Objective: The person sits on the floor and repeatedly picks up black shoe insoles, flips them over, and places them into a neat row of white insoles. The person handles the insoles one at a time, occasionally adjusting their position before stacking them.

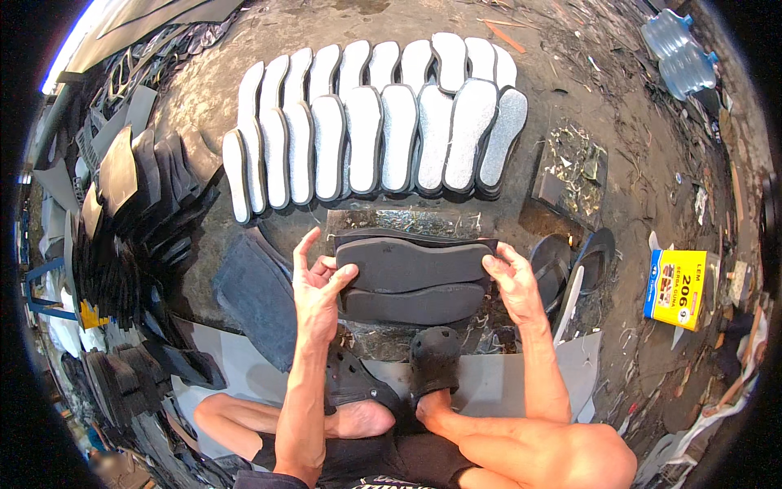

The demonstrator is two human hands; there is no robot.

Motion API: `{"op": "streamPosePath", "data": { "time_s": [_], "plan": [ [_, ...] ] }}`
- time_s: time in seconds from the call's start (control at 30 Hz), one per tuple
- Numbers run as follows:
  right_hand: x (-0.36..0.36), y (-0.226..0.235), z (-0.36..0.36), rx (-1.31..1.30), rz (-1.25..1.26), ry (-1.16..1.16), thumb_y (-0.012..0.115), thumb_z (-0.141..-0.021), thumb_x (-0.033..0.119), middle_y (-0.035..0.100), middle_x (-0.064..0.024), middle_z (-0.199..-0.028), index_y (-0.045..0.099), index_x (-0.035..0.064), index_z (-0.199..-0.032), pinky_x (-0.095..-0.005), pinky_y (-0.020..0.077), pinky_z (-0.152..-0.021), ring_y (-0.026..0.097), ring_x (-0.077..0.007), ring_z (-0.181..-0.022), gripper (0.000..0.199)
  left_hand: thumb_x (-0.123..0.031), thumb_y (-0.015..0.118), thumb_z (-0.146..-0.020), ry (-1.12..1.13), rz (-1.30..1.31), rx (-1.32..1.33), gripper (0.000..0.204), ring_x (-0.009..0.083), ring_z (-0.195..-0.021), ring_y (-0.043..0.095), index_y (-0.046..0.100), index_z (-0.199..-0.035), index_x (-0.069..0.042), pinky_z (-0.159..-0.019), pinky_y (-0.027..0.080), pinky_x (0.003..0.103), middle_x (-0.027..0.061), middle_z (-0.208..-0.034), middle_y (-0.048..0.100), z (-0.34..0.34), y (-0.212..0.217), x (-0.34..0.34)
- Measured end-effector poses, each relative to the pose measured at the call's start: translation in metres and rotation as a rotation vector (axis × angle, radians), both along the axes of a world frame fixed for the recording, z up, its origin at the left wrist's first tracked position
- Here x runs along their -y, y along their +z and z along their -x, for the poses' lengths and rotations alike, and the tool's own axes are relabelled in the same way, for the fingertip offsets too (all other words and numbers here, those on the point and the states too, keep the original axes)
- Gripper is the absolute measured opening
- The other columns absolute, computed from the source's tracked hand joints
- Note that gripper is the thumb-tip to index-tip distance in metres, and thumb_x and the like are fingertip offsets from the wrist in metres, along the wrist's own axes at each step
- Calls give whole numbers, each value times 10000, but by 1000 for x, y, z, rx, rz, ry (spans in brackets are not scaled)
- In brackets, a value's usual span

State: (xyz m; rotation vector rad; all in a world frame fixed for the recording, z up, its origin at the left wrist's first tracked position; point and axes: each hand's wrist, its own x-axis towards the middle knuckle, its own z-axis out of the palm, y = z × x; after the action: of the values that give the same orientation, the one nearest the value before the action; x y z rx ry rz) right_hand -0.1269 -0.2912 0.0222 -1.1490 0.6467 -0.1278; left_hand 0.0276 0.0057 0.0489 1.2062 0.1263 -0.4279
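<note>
My left hand (316,289) grips the left end of a black shoe sole (419,265), thumb on its face and index finger raised. At the opposite end, my right hand (513,287) pinches the same sole between thumb and fingers. The sole lies level across my front, with the edge of another dark layer (423,236) showing along its far side; I cannot tell if the two are joined. Just nearer to me is a second black sole (414,305), partly covered by the first. Beneath them is a worn dark board (399,220).
Two rows of white-topped soles (363,138) stand beyond the board. Dark offcuts (151,196) pile up at left, near a dark sheet (257,297). Dark flip-flops (551,265), a long pale strip (570,293), a yellow box (683,289) and a clear water jug (680,57) are at right.
</note>
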Motion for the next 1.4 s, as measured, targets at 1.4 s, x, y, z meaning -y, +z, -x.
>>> {"op": "streamPosePath", "data": {
  "time_s": [1.4],
  "plan": [
    [-76, 9, 24, -257, 467, 387, 679, -1119, 254, 778, -37, -1028, 774, 41, -1245, -276, 537, -747, 675, -100, -857, 265, 30, 740, -897, 796, -1646, 429, 420, 427, -1267, 566, 648, -1306, 2, -1109, 436, 529, 217, -1290, 630, 37, -46, -386]
  ]
}}
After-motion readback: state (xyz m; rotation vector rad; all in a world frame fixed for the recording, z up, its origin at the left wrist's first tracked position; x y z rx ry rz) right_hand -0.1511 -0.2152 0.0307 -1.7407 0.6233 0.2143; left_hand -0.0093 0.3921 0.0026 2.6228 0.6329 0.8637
